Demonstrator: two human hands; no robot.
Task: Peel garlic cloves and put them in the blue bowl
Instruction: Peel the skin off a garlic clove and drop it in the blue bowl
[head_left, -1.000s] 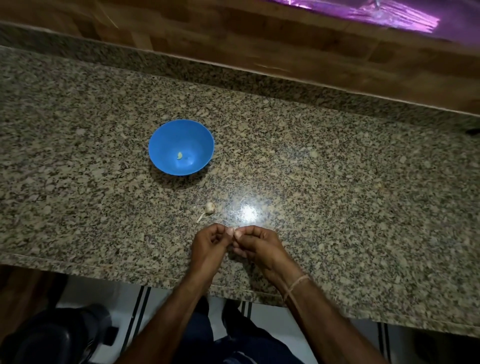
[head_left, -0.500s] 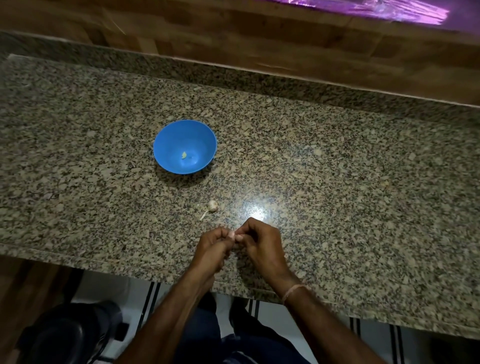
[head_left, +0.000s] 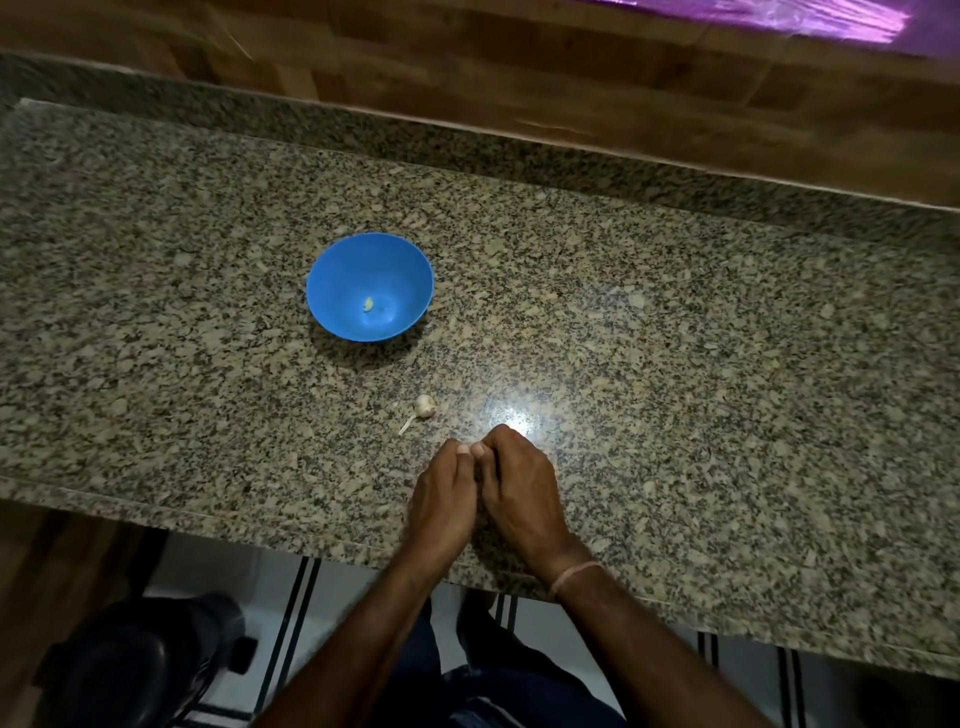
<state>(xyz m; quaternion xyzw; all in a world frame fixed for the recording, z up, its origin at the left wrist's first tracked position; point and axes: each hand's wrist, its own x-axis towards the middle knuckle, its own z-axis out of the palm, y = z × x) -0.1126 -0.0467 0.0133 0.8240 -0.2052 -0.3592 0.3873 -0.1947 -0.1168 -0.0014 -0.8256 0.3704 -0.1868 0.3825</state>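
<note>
- Where the blue bowl stands upright on the counter, one small pale peeled clove lies near the bottom of it.
- Nearer the person, apart from the bowl, a whitish garlic piece with a thin stem lies on the stone.
- Just beside that piece, the left hand and the right hand meet over the counter with their fingers curled and their tips pressed together. Whether a clove is pinched between them cannot be told, since the knuckles hide the gap.
- A thin pale band circles the right wrist.
- The counter is speckled, polished granite, with a bright glare just beyond the fingertips and a raised granite lip along its far edge.
- Behind the lip runs a brown wood-patterned wall, with a purple sheen at the top right.
- Below the near edge, a white floor shows dark stripes, and a black object sits at the lower left, too dim to identify.
</note>
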